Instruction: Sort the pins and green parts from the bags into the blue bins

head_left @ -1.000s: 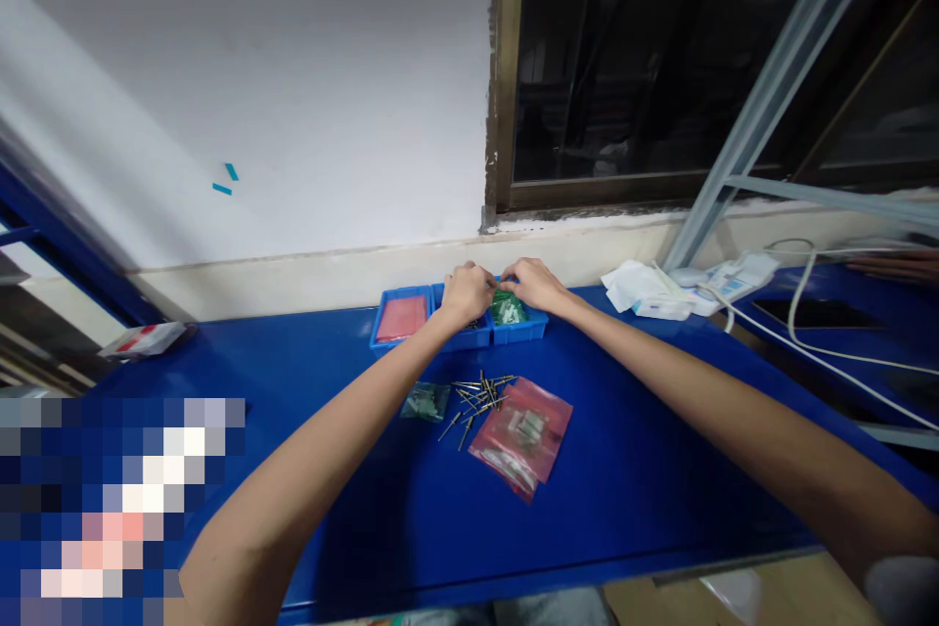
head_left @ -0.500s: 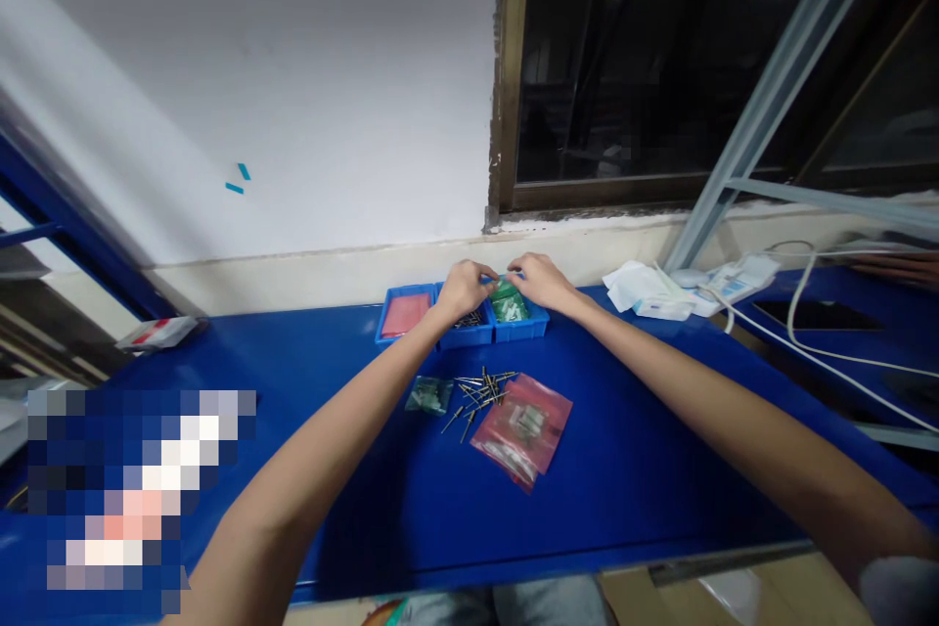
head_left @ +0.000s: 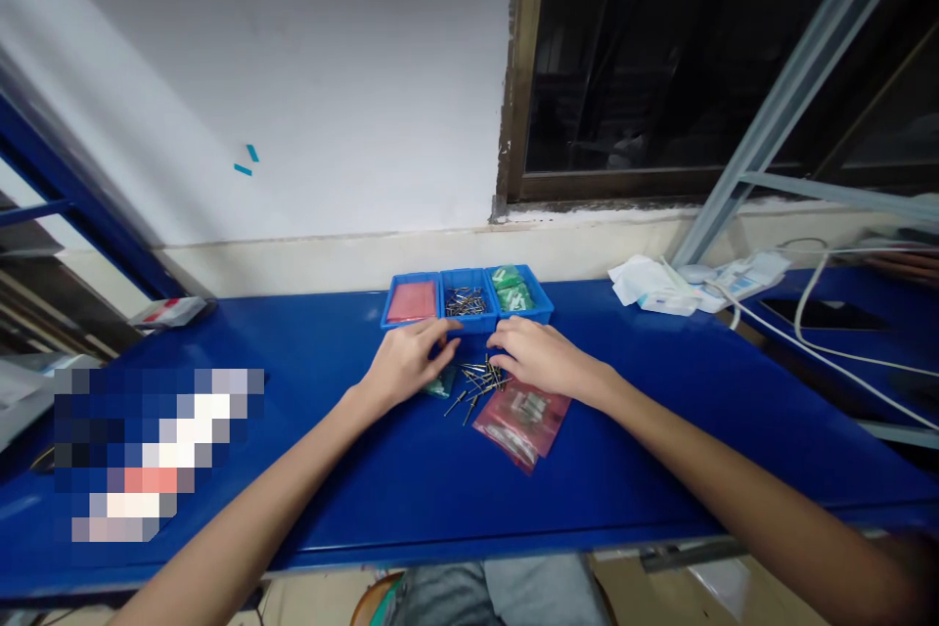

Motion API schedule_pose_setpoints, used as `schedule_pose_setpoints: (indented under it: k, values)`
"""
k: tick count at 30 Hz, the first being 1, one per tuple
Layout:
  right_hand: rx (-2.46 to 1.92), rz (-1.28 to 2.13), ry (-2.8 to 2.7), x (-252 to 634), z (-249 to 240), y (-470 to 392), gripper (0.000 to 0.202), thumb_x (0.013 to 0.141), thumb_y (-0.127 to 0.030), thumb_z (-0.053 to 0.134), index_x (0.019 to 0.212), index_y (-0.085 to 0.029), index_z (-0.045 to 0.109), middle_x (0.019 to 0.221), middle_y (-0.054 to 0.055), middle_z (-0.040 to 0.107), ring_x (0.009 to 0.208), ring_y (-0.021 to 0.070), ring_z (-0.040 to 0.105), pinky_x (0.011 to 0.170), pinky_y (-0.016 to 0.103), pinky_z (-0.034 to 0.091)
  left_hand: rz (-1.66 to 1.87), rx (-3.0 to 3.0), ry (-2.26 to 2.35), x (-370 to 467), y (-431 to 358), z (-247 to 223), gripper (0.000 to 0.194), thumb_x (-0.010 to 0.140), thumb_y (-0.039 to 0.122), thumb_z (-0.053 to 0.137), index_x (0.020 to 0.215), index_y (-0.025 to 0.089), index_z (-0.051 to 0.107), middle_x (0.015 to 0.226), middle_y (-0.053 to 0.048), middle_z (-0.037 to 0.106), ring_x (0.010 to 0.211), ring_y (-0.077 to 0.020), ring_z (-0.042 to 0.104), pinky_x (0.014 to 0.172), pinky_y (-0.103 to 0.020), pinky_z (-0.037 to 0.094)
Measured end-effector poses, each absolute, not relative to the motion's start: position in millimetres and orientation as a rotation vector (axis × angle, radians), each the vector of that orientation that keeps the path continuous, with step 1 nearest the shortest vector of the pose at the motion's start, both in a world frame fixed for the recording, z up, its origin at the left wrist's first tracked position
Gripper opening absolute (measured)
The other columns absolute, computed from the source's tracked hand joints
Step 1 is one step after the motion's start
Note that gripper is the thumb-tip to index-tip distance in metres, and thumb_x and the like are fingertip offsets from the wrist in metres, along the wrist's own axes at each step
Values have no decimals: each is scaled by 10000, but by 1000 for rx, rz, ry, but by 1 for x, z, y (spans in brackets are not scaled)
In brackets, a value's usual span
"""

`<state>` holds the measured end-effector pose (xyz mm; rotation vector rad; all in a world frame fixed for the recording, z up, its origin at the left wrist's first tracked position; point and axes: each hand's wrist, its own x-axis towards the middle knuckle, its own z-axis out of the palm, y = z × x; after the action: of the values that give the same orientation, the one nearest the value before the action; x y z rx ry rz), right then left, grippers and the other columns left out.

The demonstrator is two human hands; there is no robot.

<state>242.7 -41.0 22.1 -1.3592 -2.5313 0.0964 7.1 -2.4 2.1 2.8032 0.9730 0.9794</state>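
Note:
My left hand point(head_left: 412, 359) is open, its fingers curved above a small green bag point(head_left: 441, 382) that it partly covers. On the other side of a loose pile of rivets point(head_left: 480, 378), my right hand point(head_left: 541, 352) is open over the upper edge of the pink bags point(head_left: 522, 419), which hold pale pieces. Three joined blue bins stand behind my hands: the left bin point(head_left: 386, 305) holds pink bags, the middle one point(head_left: 469, 322) holds rivets, and the right one point(head_left: 543, 305) holds green bags.
White packs and tissue point(head_left: 652, 286) lie at the right rear, near white cables point(head_left: 799, 298) and a dark flat device point(head_left: 826, 315). A metal shelf post point(head_left: 778, 108) rises there. At the left rear sits a red and white box point(head_left: 170, 313).
Both hands have drawn back from the bins toward me and moved apart from the green bags. The view has shifted slightly.

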Motion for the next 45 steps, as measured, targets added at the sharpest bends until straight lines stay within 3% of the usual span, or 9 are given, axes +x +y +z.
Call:
schedule_pose_setpoints:
  k: [6,16,21,26,33,40,45]
  values:
    - [-1457,193,-2505,235,12,-49,125,918,-228,610,1011,-200,689,1050,96,669,1034,253,608,833,322,455,872,2879,857,11,-8,-7,211,977,236,474,1118,195,625,1000,-68,657,911,-184,638,815,-308,536]
    - [-1350,284,-2258,233,-8,-41,183,908,-130,545,1041,-193,654,1028,78,661,997,215,601,871,333,446,808,2893,902,11,-11,-5,233,972,300,488,1099,198,655,987,-72,633,938,-203,603,835,-337,536]
    - [-1240,760,-1827,232,1,-36,104,847,-163,590,923,-183,658,791,20,649,722,155,601,707,294,480,775,2901,871,14,-12,-6,250,982,348,494,1079,190,662,979,-71,642,930,-204,604,826,-335,533]
    - [-1109,1084,-1556,229,5,-38,145,806,-297,671,882,-180,632,761,6,637,629,134,582,605,276,468,797,2863,830,15,-14,-6,285,975,423,525,1078,196,662,1008,-69,647,931,-202,605,832,-337,524]
    - [-1065,993,-1591,225,8,-44,120,800,-284,677,865,-188,643,843,33,693,801,183,668,746,320,519,873,2801,789,16,-15,-7,249,1023,289,439,1010,168,656,894,-52,641,825,-170,586,765,-307,496]
    - [-1199,451,-1981,227,9,-45,114,893,-195,606,831,-202,701,859,27,714,798,174,644,756,301,464,965,2770,846,15,-14,-5,246,1020,278,447,998,160,661,869,-60,646,802,-169,593,740,-303,497]
    - [-1156,412,-2063,224,7,-47,141,926,-180,583,832,-183,688,839,18,706,775,156,628,747,268,427,1101,2632,759,16,-14,-9,170,1001,268,501,1050,174,635,950,-60,682,853,-164,629,782,-294,497]
